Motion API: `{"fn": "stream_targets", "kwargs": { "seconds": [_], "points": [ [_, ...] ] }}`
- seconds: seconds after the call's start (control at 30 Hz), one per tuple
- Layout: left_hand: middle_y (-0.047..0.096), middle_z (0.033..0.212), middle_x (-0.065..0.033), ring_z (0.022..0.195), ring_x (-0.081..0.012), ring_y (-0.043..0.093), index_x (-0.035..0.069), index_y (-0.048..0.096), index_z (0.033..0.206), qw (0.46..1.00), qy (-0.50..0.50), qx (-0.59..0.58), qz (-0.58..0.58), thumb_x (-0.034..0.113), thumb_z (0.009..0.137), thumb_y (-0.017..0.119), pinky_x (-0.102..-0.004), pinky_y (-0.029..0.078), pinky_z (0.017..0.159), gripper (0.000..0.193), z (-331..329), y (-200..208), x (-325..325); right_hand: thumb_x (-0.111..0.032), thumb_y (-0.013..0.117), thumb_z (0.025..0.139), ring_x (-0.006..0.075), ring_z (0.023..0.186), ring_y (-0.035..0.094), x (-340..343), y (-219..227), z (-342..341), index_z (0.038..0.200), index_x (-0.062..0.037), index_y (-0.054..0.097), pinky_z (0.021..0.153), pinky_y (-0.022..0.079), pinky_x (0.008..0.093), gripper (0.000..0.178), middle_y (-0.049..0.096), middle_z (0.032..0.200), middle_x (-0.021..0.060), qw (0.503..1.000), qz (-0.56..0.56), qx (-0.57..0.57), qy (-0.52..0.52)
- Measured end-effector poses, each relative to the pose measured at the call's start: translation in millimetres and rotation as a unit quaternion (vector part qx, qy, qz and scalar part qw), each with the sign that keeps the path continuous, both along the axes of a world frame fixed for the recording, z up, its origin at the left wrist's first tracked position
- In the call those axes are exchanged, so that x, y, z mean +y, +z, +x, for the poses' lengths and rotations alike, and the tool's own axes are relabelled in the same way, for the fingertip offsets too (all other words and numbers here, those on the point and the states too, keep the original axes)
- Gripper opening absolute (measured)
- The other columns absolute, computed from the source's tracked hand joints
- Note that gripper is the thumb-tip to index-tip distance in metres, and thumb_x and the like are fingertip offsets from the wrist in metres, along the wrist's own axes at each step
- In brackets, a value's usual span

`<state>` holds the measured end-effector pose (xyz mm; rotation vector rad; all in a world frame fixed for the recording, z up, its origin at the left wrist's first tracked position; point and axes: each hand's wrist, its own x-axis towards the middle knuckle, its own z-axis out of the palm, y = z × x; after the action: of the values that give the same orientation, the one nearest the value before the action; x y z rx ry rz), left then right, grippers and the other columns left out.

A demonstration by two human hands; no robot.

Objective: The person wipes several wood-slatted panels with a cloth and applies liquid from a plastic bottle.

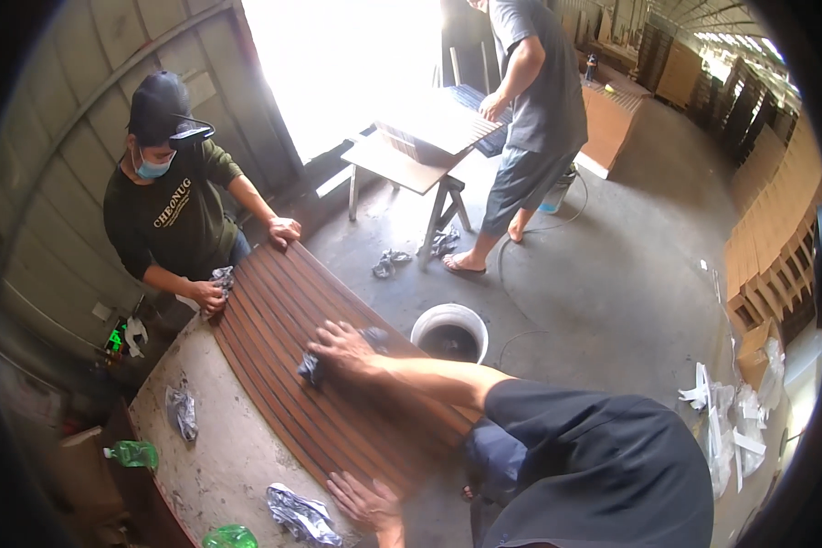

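The slatted brown board [324,393] lies across the middle of the frame, partly over a pale table [233,416]. The right hand [342,349], blurred, holds a crumpled grey cloth [310,369] against the slats. At lower centre, the left hand [367,500] lies flat, fingers spread, at the board's near end. A co-worker's hands [284,231] touch the far end, upper left. A white bucket [449,316] stands on the floor [603,274] right of centre.

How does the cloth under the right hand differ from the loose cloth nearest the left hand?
The first cloth is on the brown panel, the loose cloth on the worktable. The first cloth is partly hidden by the right hand; the loose cloth is uncovered. Both look crumpled.
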<state>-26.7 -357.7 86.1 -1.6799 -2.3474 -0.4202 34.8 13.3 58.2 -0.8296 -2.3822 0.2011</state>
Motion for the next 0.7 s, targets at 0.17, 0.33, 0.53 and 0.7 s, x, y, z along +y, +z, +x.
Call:
{"fn": "stream_targets", "kwargs": {
  "seconds": [0.17,0.33,0.53,0.7],
  "points": [
    [0.046,0.168,-0.0243,0.155,-0.0468,0.043,-0.002,0.050,0.156,0.999,-0.032,-0.015,0.023,0.034,0.107,0.056,-0.0586,0.038,0.125,0.061,12,6,32,-0.025,0.076,0.081,0.0474,0.137,0.053,68,-12,14,0.139,-0.0169,0.066,0.112,0.045,0.0644,0.059,0.061,0.139,0.0204,0.990,0.125,0.054,-0.034],
    [0.047,0.168,-0.0214,0.157,-0.0435,0.041,0.000,0.051,0.156,1.000,0.013,-0.023,-0.016,0.031,0.103,0.064,-0.0575,0.034,0.127,0.063,-13,-14,13,-0.019,0.074,0.084,0.0441,0.143,0.052,-77,1,66,0.142,-0.0152,0.066,0.119,0.043,0.0580,0.059,0.061,0.147,0.0196,0.997,-0.002,0.017,0.074],
    [0.045,0.169,-0.0238,0.158,-0.0444,0.039,-0.003,0.050,0.158,1.000,0.012,-0.024,-0.005,0.028,0.103,0.064,-0.0580,0.032,0.127,0.065,-22,-18,-4,-0.021,0.070,0.096,0.0451,0.153,0.046,-185,16,166,0.146,-0.0200,0.066,0.126,0.033,0.0615,0.050,0.059,0.156,0.0149,0.999,-0.022,-0.028,0.019],
    [0.042,0.172,-0.0233,0.160,-0.0447,0.036,-0.003,0.047,0.159,0.999,0.001,-0.032,-0.026,0.029,0.104,0.063,-0.0586,0.031,0.127,0.066,-15,-17,2,-0.024,0.070,0.095,0.0459,0.151,0.046,-120,19,148,0.142,-0.0196,0.067,0.125,0.034,0.0613,0.047,0.061,0.152,0.0157,0.998,-0.023,-0.042,-0.028]
  ]
}}
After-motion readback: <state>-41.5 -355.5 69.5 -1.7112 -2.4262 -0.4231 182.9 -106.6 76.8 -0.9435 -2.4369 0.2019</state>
